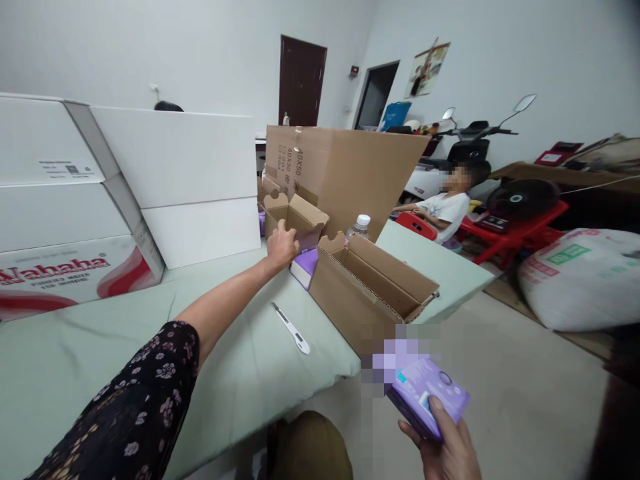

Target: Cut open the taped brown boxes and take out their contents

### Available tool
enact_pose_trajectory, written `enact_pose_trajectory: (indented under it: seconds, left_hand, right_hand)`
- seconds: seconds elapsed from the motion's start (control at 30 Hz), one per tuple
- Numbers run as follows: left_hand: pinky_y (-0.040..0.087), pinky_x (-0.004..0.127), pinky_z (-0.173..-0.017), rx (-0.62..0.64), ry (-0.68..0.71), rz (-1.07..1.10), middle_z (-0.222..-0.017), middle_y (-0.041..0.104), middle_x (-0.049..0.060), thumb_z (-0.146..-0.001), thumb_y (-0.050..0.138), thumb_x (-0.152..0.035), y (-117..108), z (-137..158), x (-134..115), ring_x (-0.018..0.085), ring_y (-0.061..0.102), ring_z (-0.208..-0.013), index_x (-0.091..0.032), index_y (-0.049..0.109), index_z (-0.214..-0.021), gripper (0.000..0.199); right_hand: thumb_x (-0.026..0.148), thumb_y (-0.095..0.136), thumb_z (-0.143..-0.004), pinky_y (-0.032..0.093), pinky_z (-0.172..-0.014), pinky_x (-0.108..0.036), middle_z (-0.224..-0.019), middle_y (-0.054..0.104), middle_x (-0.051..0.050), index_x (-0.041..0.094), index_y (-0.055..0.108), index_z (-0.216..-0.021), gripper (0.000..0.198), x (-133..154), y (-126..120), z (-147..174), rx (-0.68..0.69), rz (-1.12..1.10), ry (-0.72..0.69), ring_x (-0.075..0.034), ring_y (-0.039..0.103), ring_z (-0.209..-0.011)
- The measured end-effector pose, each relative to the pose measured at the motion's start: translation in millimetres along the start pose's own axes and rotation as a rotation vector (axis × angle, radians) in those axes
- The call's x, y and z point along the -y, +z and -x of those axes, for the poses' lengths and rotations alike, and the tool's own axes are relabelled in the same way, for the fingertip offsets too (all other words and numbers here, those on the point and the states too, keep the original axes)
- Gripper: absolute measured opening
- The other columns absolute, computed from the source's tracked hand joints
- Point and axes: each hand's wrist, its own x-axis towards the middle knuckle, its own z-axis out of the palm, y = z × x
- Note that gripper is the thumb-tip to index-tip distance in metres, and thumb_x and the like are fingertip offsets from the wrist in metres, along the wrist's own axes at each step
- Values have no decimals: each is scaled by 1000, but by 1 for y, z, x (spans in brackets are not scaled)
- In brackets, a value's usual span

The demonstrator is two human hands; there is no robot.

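Observation:
My left hand [283, 245] is stretched out across the table, its fingers curled over the near wall of a small open cardboard box [309, 212]. My right hand [447, 440] grips a purple printed carton [434, 393] beyond the table's front edge, thumb on top. Part of that carton is pixelated. Between the two hands stands a longer open cardboard box [345, 297], which looks hollow inside. A purple-and-white carton [304, 268] lies between the two cardboard boxes. A white utility knife [291, 328] rests on the table near my left forearm.
White boxes [195, 160] are stacked on the left of the green-covered table [225, 373]. A large cardboard carton [345, 167] and a clear bottle [361, 227] stand behind. To the right are a seated person [447, 207], a scooter [470, 143], a red stool [530, 227] and a white sack [583, 280].

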Motion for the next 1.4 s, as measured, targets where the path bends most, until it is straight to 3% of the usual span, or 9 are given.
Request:
enact_pose_trajectory:
  seconds: [0.1, 0.2, 0.33, 0.47, 0.57, 0.67, 0.77, 0.93, 1.4]
  left_hand:
    - [43, 56, -110, -83, -34, -5, -170, 27, 14, -88, 66, -30, -3, 5, -2, 44, 43, -144, -22, 72, -121, 35]
    - [35, 55, -118, -79, -85, 75, -173, 17, 17, -85, 74, -38, -2, -3, 2, 46, 28, -154, -18, 70, -120, 40]
    - [44, 41, -111, -17, -51, 140, -170, 24, 19, -89, 70, -39, 4, -20, 8, 35, 51, -142, -16, 73, -100, 26]
    - [52, 39, -100, 7, -14, 117, -161, 39, 17, -88, 67, -30, 5, -33, 9, 31, 66, -122, -17, 73, -90, 15]
    - [51, 41, -99, 21, 8, 79, -149, 48, 17, -86, 70, -28, 3, -40, 11, 33, 65, -119, -17, 74, -91, 13]
    - [50, 44, -102, 18, 5, 51, -137, 55, 18, -84, 74, -35, 2, -45, 12, 35, 64, -120, -18, 71, -111, 31]
    - [50, 47, -101, 6, -2, 45, -140, 52, 19, -88, 71, -41, 5, -45, 11, 36, 61, -123, -20, 66, -125, 43]
    - [51, 47, -102, 18, 1, 39, -159, 38, 19, -95, 59, -34, 13, -47, 9, 37, 59, -126, -16, 77, -103, 26]
    - [48, 40, -108, 44, -35, 15, -163, 34, 24, -95, 57, -24, 9, -64, 19, 35, 59, -129, -7, 76, -117, 34]
  right_hand:
    - [53, 91, -49, 59, -46, -28, -116, 61, -1, 27, 67, -114, 74, -2, -2, -2, 4, 14, -17, -19, 59, -85]
    - [52, 89, -53, 60, -47, -29, -118, 62, -2, 26, 66, -116, 72, -4, -4, -4, 2, 38, -38, -19, 61, -84]
    - [52, 88, -55, 60, -48, -28, -123, 62, -4, 25, 66, -115, 69, -6, -6, -6, 2, 56, -50, -20, 62, -86]
    - [52, 89, -53, 61, -49, -29, -126, 61, -4, 26, 66, -113, 69, -4, -6, -7, 10, 56, -31, -21, 60, -89]
    - [52, 89, -54, 61, -50, -29, -127, 60, -4, 27, 66, -114, 69, -2, -7, -9, 7, 68, -30, -21, 60, -89]
    - [51, 90, -51, 61, -49, -29, -123, 60, -3, 26, 67, -110, 69, -1, -6, -10, -13, 61, -18, -20, 60, -87]
    - [50, 91, -48, 61, -49, -29, -120, 60, -4, 26, 67, -107, 69, 1, -4, -11, -20, 62, -12, -20, 60, -87]
    - [53, 91, -49, 61, -50, -29, -125, 61, -3, 27, 68, -111, 71, 6, 2, -8, -7, 101, -13, -22, 59, -93]
    - [57, 90, -52, 60, -49, -27, -133, 59, -6, 22, 63, -128, 88, 12, 27, -2, 24, 181, -31, -24, 58, -102]
